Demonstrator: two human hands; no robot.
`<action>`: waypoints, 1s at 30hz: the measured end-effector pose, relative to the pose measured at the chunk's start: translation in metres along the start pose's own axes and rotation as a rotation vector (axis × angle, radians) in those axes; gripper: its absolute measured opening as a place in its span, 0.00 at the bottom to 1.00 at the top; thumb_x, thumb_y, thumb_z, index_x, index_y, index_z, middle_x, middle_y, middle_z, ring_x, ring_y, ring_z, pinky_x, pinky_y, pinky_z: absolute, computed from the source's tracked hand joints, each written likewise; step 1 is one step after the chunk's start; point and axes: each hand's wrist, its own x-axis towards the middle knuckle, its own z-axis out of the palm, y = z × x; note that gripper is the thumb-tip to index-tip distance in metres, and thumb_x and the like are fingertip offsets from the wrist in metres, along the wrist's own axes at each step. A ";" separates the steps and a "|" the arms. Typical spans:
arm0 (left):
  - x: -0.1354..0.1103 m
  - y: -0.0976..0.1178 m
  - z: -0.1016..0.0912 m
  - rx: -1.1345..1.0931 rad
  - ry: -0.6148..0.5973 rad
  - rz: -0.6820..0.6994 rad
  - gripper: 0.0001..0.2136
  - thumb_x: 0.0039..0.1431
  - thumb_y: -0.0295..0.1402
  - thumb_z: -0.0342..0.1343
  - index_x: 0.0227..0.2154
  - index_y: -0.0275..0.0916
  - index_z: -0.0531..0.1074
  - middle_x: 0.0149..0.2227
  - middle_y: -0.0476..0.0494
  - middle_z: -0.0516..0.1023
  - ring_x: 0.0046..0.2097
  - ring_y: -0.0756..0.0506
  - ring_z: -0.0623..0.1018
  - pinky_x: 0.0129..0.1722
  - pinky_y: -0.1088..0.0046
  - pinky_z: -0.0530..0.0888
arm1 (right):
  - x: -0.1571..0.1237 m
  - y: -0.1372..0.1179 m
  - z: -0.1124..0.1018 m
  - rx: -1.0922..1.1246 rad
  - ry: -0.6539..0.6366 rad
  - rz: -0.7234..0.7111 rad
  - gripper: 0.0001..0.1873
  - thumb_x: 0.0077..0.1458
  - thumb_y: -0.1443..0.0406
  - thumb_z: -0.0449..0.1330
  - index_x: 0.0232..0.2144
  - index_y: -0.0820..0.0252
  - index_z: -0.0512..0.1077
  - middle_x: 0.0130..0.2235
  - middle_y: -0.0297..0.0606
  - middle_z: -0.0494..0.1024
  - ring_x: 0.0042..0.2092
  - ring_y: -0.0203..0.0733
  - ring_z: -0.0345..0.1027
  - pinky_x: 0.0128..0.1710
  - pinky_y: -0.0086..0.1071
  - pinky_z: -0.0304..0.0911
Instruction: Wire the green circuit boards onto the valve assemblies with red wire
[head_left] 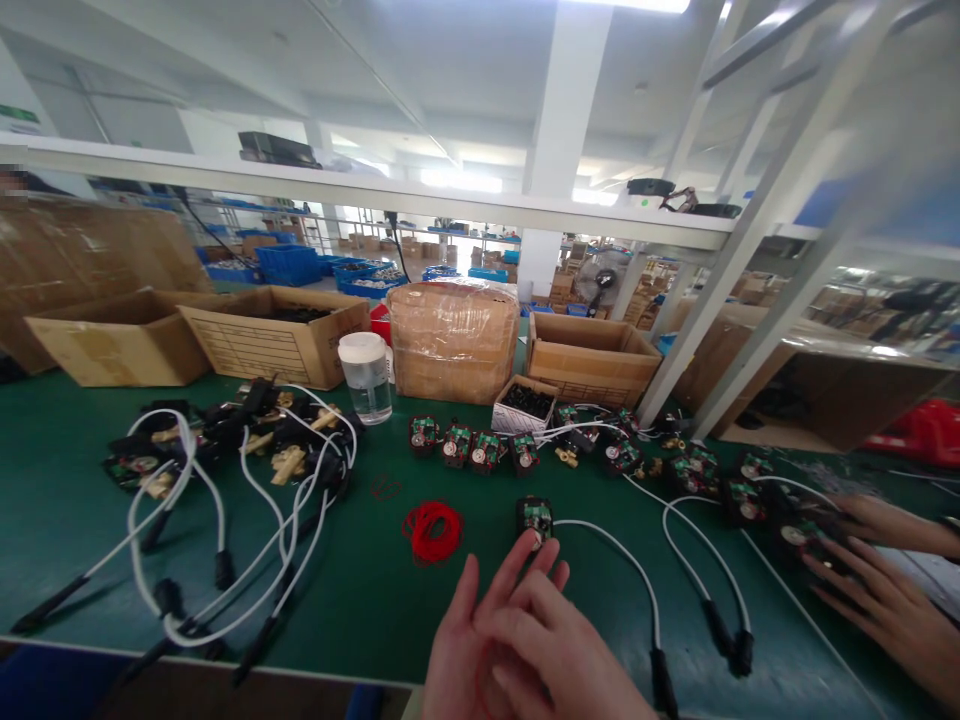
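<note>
My left hand [459, 640] is held palm up over the front of the table, its fingers stretched out. My right hand [559, 645] lies across that palm with its fingers curled down onto it. A thin red ring shows in part between the two, at the right fingertips. Just beyond my fingertips is a small black housing [534, 508] with a green circuit board, a round silvery disc and a white cable. To the left lies a heap of thin red rings [433, 532], with a few loose rings [386, 487] behind it.
A row of similar board units [471, 447] stands behind. At left is a pile of cabled parts with brass fittings [289, 464]. A water jug [366, 378], a small box of black parts [525, 402] and cartons [454, 340] line the back. Another person's hands [874, 570] work at right.
</note>
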 end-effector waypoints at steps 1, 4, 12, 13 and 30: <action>0.000 -0.001 -0.002 0.002 0.006 -0.008 0.30 0.71 0.47 0.28 0.65 0.41 0.63 0.70 0.44 0.60 0.73 0.38 0.50 0.71 0.56 0.39 | 0.003 -0.002 0.000 -0.038 -0.029 -0.026 0.23 0.48 0.76 0.58 0.46 0.52 0.76 0.45 0.40 0.74 0.44 0.46 0.70 0.41 0.33 0.66; 0.001 -0.001 -0.007 0.000 0.036 -0.036 0.31 0.71 0.48 0.28 0.65 0.39 0.63 0.69 0.41 0.62 0.72 0.37 0.53 0.71 0.54 0.41 | 0.008 -0.001 0.006 -0.148 -0.065 -0.073 0.17 0.49 0.74 0.60 0.40 0.53 0.77 0.43 0.41 0.76 0.40 0.46 0.71 0.36 0.34 0.65; 0.002 -0.001 0.000 0.023 0.126 -0.061 0.29 0.69 0.49 0.40 0.60 0.36 0.70 0.67 0.42 0.65 0.72 0.38 0.55 0.71 0.59 0.49 | -0.001 0.003 -0.003 0.175 0.196 -0.045 0.08 0.44 0.75 0.58 0.26 0.57 0.69 0.34 0.35 0.73 0.35 0.39 0.69 0.32 0.28 0.63; 0.002 -0.002 0.003 0.025 0.148 -0.065 0.29 0.69 0.50 0.40 0.60 0.37 0.70 0.67 0.41 0.66 0.71 0.37 0.56 0.70 0.57 0.51 | -0.003 0.001 -0.010 0.234 0.222 0.002 0.07 0.45 0.74 0.57 0.26 0.57 0.68 0.33 0.34 0.72 0.33 0.37 0.68 0.30 0.27 0.62; -0.002 0.007 0.026 0.803 0.506 0.040 0.28 0.64 0.56 0.47 0.46 0.38 0.80 0.52 0.38 0.81 0.59 0.36 0.73 0.65 0.56 0.60 | -0.003 0.021 -0.038 0.307 0.440 0.365 0.05 0.50 0.65 0.57 0.23 0.56 0.69 0.28 0.32 0.69 0.30 0.38 0.62 0.29 0.30 0.55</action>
